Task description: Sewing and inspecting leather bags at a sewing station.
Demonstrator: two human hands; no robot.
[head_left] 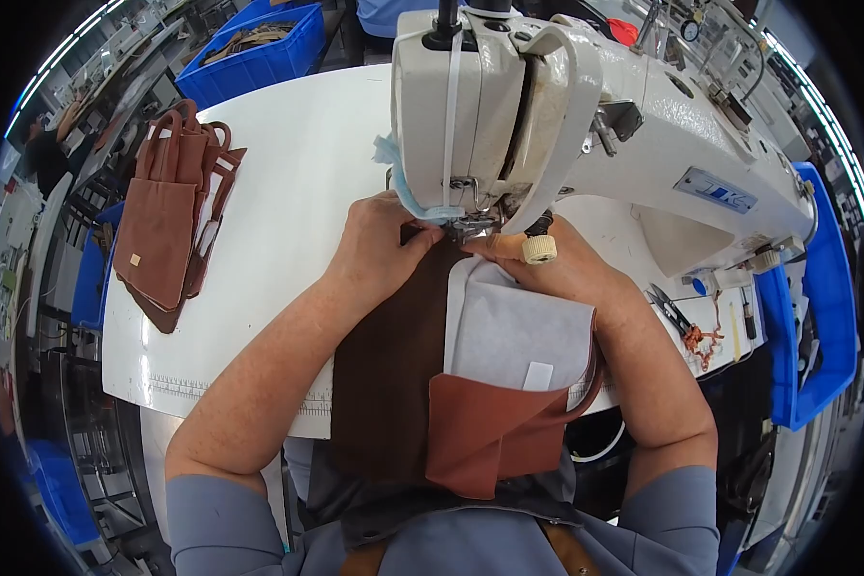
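Observation:
A white sewing machine (446, 115) stands over the white table, its presser foot (466, 228) on a dark brown piece (384, 374) that hangs over the front edge. My left hand (379, 245) pinches that piece just left of the foot. My right hand (547, 254), partly behind the cream knob (540, 248), grips the work close to the foot on the right; its fingertips are hard to make out. Beside the brown piece lies a reddish-brown leather piece (485, 432) with grey-white lining (518, 336) and a handle. A light blue strip (403, 187) hangs by the needle area.
A stack of reddish-brown leather bag pieces (168, 240) lies on the table (278, 144) at left. Scissors (672, 312) and small tools lie at right. Blue bins stand behind (250, 72) and at right (826, 365). A person (43, 154) is at far left.

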